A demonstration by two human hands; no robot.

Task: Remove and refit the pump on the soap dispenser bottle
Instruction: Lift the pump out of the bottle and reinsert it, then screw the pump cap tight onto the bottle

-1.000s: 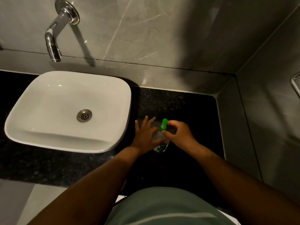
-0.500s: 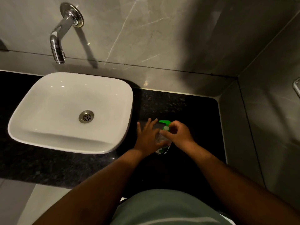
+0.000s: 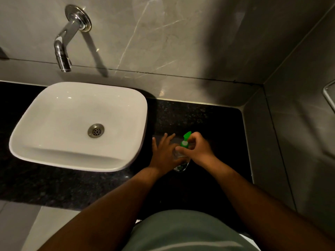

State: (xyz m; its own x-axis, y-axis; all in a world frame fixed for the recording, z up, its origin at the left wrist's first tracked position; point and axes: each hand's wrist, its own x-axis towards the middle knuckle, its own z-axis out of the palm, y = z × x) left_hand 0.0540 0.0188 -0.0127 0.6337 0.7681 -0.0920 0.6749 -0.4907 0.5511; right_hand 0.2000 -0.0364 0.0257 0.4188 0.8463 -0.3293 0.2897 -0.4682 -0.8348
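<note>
A small clear soap dispenser bottle point(image 3: 180, 166) stands on the black stone counter point(image 3: 199, 120), right of the basin. Its green pump point(image 3: 186, 138) sits on top, nozzle pointing up and away. My left hand point(image 3: 165, 153) wraps the bottle's left side, thumb across the front and fingers spread behind it. My right hand point(image 3: 198, 150) pinches the pump's collar between thumb and curled fingers. Most of the bottle body is hidden by both hands.
A white countertop basin point(image 3: 54, 156) with a metal drain fills the left. A chrome wall spout point(image 3: 62, 49) hangs above it. Grey tiled walls close the back and right side. A metal fixture point(image 3: 329, 95) shows at the right edge.
The green nozzle has turned between the frames, from pointing away to leftward and back to up and away. Both hands stay on the bottle at the same spot.
</note>
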